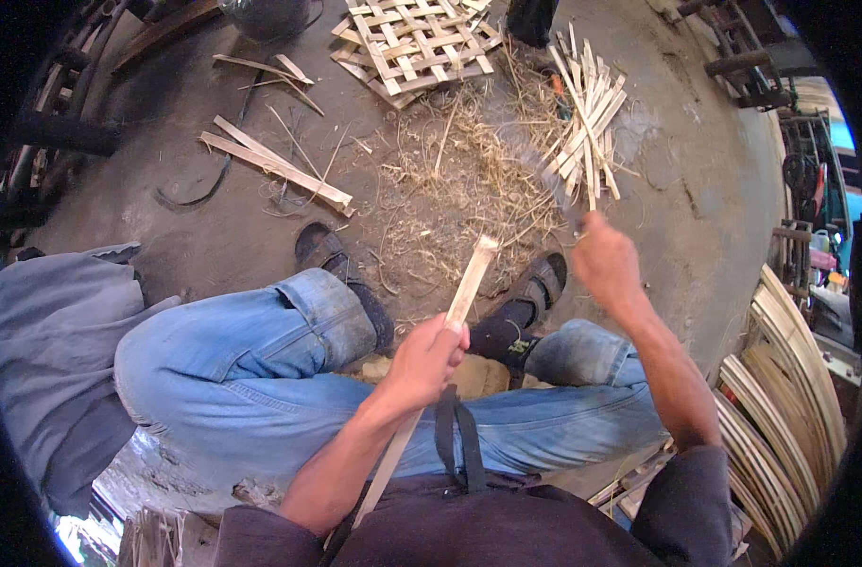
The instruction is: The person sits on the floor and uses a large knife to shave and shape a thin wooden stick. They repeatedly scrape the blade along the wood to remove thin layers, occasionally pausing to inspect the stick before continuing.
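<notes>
through the left grip (422, 364) runs a pale strip (471, 283).

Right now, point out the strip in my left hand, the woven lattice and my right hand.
Strip (470, 282): head view, upper stretch beyond the left hand (424, 361).
Woven lattice (422, 43): head view, middle of its weave.
Right hand (606, 261): head view, middle of the fist.

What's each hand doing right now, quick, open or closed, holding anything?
Left hand: closed, holding a strip.
Right hand: closed, apparently on a blade, too motion-blurred to tell its exact kind.
</notes>
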`<state>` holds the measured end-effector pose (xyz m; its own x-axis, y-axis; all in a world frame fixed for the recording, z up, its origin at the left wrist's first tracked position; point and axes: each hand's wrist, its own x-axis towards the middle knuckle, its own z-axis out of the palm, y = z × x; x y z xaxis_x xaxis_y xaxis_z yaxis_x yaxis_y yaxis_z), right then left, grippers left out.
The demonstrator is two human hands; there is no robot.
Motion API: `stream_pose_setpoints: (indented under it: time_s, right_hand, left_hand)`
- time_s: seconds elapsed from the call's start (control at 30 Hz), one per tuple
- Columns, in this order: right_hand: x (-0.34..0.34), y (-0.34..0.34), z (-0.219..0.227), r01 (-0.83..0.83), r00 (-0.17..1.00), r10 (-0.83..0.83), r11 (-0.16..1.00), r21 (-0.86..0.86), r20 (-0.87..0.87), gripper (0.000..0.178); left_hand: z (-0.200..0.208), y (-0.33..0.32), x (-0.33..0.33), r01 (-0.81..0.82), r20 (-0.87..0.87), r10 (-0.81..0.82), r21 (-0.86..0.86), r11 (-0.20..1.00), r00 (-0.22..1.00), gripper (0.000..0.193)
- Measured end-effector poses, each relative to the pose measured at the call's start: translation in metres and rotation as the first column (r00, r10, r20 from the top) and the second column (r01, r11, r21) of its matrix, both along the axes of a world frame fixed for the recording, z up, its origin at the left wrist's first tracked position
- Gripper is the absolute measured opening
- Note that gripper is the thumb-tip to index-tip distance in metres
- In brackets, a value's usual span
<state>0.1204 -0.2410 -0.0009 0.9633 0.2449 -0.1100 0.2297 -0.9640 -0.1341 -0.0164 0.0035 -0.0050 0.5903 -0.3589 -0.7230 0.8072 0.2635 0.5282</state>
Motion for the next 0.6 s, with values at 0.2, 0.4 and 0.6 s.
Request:
stream_pose_setpoints:
  time_s: [0.2,0.4,0.6]
  right_hand:
    - [-0.057,0.006,0.012,-0.393,0.915,0.388,0.919,-0.031,-0.106,0.019]
    - [-0.064,0.013,0.002,-0.435,0.899,0.432,0.899,-0.044,-0.066,0.022]
    - [-0.062,0.015,0.007,-0.440,0.888,0.436,0.898,0.002,-0.149,0.009]
  left_hand:
    - [0.003,-0.001,0.006,0.016,-0.007,-0.017,-0.099,0.995,1.000,0.026]
    - [0.001,-0.004,0.001,0.002,-0.036,-0.006,-0.101,0.995,0.999,0.027]
    - [0.001,-0.008,0.006,0.003,-0.039,-0.008,-0.128,0.992,0.999,0.023]
